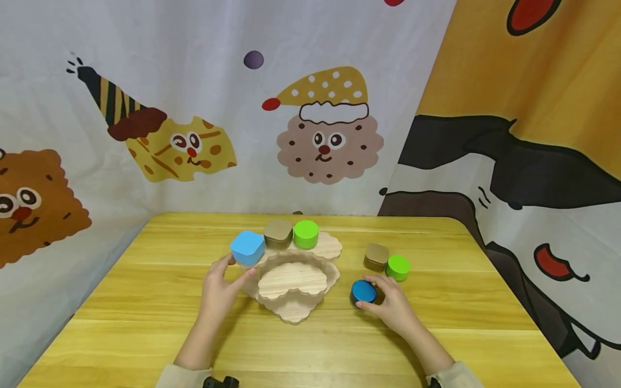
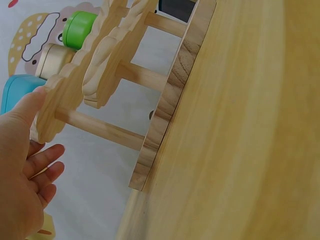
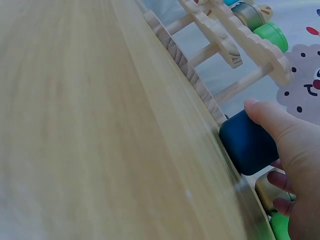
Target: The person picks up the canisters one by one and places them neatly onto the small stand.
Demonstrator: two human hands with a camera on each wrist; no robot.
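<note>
A tiered wooden stand (image 1: 292,280) with scalloped edges stands on the table, its shelves held up by short posts. On its upper shelf sit a light blue block (image 1: 248,248), a gold-brown block (image 1: 278,234) and a green round block (image 1: 306,234). My left hand (image 1: 220,288) holds the left end of that shelf between thumb and fingers, close beside the light blue block. To the right of the stand, my right hand (image 1: 390,304) grips a dark blue block (image 3: 247,142) by its sides, low at the tabletop.
Behind my right hand, a second gold-brown block (image 1: 376,257) and a second green block (image 1: 398,268) stand side by side on the wooden table (image 1: 145,258). A curtain (image 1: 204,64) with cartoon prints hangs behind the table's far edge.
</note>
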